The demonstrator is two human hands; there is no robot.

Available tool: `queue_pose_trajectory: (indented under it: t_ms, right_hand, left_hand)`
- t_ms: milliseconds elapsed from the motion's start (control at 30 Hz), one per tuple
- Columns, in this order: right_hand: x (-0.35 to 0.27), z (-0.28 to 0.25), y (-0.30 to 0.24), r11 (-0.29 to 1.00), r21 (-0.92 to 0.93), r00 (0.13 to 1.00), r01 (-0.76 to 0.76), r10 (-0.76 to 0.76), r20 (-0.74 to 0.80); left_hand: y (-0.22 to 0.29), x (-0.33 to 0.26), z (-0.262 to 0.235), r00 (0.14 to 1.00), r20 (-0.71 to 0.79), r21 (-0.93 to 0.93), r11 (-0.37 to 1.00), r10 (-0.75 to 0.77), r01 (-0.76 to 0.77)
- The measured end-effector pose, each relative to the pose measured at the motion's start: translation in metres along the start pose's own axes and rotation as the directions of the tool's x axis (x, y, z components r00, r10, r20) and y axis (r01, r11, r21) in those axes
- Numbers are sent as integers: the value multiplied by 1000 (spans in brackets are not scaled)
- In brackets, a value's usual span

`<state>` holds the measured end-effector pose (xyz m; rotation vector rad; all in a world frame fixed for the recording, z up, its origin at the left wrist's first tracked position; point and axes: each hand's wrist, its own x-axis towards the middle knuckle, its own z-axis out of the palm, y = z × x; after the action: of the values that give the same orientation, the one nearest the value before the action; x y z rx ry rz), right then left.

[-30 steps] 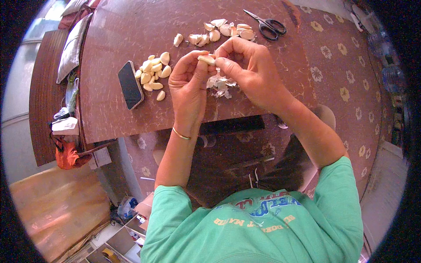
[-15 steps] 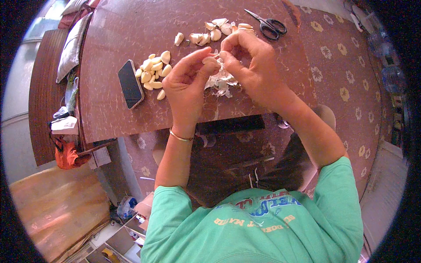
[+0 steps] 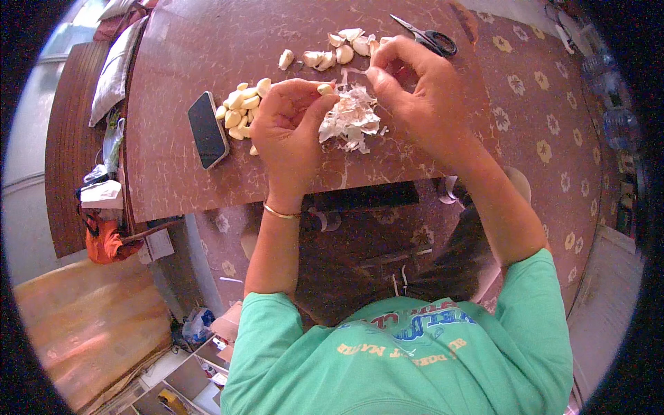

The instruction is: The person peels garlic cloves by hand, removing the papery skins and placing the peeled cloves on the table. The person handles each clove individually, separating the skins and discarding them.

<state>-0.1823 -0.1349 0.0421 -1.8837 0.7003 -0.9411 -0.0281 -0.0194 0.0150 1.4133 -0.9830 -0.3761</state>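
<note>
Garlic clove (image 3: 324,88), pale, half-peeled

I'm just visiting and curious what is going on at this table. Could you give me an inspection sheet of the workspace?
Surface: brown marbled table.
Job's things: garlic clove pinched in the left hand; strip of papery skin between the right hand and the clove; heap of skins below; pile of peeled cloves at left; more cloves farther back.
Clutter: dark phone; scissors.
Grippers: both hands bare, fingers closed in pinches; a bangle on the left wrist.
Cables: nothing seen.
Surroundings: patterned floor; orange bag beside the table.
</note>
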Motion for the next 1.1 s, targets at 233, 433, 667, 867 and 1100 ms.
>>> queue_pose_trajectory:
  t_ms: [233, 433, 667, 867, 1100]
  right_hand:
    - [3, 4, 22, 948, -233, 977, 215, -206, 60]
    - [3, 8, 21, 942, -244, 972, 230, -234, 12]
    - [-3, 16, 3, 985, 77, 985, 155, -160, 69]
    - [-3, 23, 7, 975, 193, 987, 109, -130, 97]
    - [0, 28, 18, 983, 8, 981, 184, -184, 66]
  left_hand:
    - [2, 5, -5, 978, 155, -343, 921, -138, 184]
    - [-5, 6, -11, 949, 246, -552, 777, -196, 303]
    - [-3, 2, -13, 948, 214, -468, 827, -238, 313]
    - [-1, -2, -14, 947, 258, -327, 905, -192, 273]
    - [4, -3, -14, 946, 239, -427, 852, -218, 304]
